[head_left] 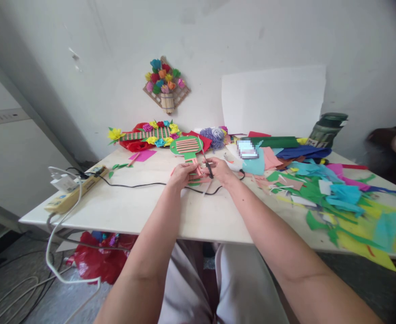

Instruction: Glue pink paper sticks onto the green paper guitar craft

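My left hand (pixel 181 174) is closed on a few thin pink paper strips (pixel 198 167) at the middle of the table. Close against it, my right hand (pixel 220 169) grips a pair of scissors (pixel 209 169) by the dark handles, the blades pointing away from me. The strips lie beside the scissors; whether the blades touch them I cannot tell. Just beyond both hands rests a green oval paper piece (pixel 174 147) with a row of pink paper rolls across it and a narrow neck towards me.
A finished flower piece (pixel 147 134) lies at the back. A black cable (pixel 133 185) runs behind my hands from a power strip (pixel 64 202) at left. On the right are a phone (pixel 247 148), a green bottle (pixel 326 130) and heaped coloured paper scraps (pixel 344 198).
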`<state>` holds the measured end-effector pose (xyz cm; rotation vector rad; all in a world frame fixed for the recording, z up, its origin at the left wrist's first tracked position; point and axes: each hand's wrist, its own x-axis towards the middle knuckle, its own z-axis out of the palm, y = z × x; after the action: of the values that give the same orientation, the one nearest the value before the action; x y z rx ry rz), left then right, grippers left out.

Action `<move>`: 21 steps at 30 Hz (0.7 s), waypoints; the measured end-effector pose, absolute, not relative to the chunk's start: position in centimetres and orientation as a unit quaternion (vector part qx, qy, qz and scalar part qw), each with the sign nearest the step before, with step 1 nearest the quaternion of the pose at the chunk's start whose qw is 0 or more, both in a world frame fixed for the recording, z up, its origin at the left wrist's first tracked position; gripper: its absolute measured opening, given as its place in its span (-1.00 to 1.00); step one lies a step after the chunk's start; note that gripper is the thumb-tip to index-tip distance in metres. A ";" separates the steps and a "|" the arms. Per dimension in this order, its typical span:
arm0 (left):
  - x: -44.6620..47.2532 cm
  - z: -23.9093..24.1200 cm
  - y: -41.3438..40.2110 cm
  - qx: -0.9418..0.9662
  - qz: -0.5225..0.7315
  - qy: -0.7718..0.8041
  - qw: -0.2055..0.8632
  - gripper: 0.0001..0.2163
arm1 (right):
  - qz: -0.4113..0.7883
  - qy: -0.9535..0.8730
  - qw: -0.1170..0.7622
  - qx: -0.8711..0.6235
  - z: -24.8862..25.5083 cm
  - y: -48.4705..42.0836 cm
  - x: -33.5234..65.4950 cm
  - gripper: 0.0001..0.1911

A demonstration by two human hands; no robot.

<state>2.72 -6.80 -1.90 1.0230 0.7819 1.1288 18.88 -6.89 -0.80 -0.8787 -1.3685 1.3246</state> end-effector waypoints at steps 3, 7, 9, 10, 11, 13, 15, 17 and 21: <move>2.7 -1.9 -6.8 0.452 0.502 0.350 0.649 -0.76 | 0.551 -0.565 0.498 -0.360 -0.8 -7.0 18.9 -0.53; 2.7 -1.8 -6.9 0.452 0.504 0.355 0.645 -0.76 | 0.551 -0.565 0.498 -0.359 -0.6 -7.2 18.9 -0.54; 2.7 -1.8 -6.9 0.449 0.506 0.358 0.644 -0.75 | 0.551 -0.562 0.499 -0.362 -0.6 -7.2 18.8 -0.53; 2.7 -1.8 -6.9 0.448 0.507 0.358 0.644 -0.74 | 0.551 -0.562 0.499 -0.364 -0.6 -7.3 18.8 -0.52; 2.8 -1.9 -6.9 0.449 0.507 0.357 0.644 -0.73 | 0.551 -0.562 0.498 -0.365 -0.6 -7.3 18.8 -0.52; 2.8 -1.9 -6.8 0.450 0.508 0.357 0.642 -0.73 | 0.549 -0.563 0.499 -0.364 -0.6 -7.2 18.8 -0.53; 2.9 -1.8 -6.9 0.450 0.511 0.359 0.638 -0.73 | 0.548 -0.565 0.499 -0.363 -0.6 -7.2 18.7 -0.54; 3.0 -1.7 -7.0 0.447 0.511 0.366 0.636 -0.73 | 0.547 -0.566 0.498 -0.364 -0.6 -7.3 18.7 -0.55; 3.0 -1.5 -7.3 0.444 0.506 0.375 0.638 -0.72 | 0.551 -0.567 0.494 -0.361 -0.2 -7.7 18.6 -0.55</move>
<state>3.03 -7.33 -1.50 1.0129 0.8555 1.1547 18.57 -7.68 -0.20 -0.8743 -1.3755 1.3372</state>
